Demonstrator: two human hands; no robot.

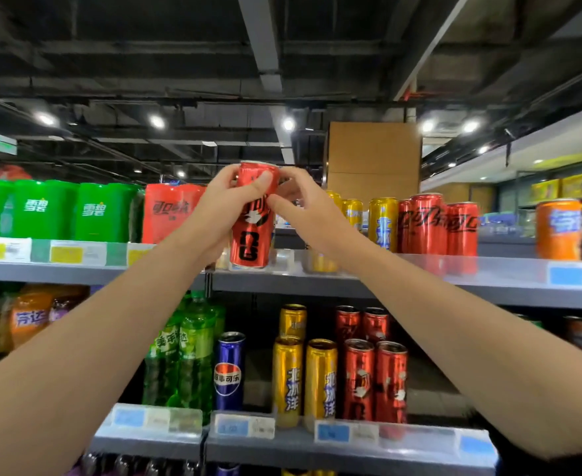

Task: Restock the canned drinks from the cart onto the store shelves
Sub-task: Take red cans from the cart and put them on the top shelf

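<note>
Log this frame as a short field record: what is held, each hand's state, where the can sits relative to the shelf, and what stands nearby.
held item: red can, upright, at the top shelf's front edge
left hand: grips the can's upper part, thumb across its front
right hand: fingertips at the can's right side; firm grip cannot be told
can contact with shelf: cannot tell
right neighbours: yellow cans, then red cans, one orange can
left neighbours: red multipack, green packs
shelf below: blue can, yellow and red cans

Lower shelf: three gold cans (287, 379), four red cans (358, 379), one blue can (229, 369).
</note>
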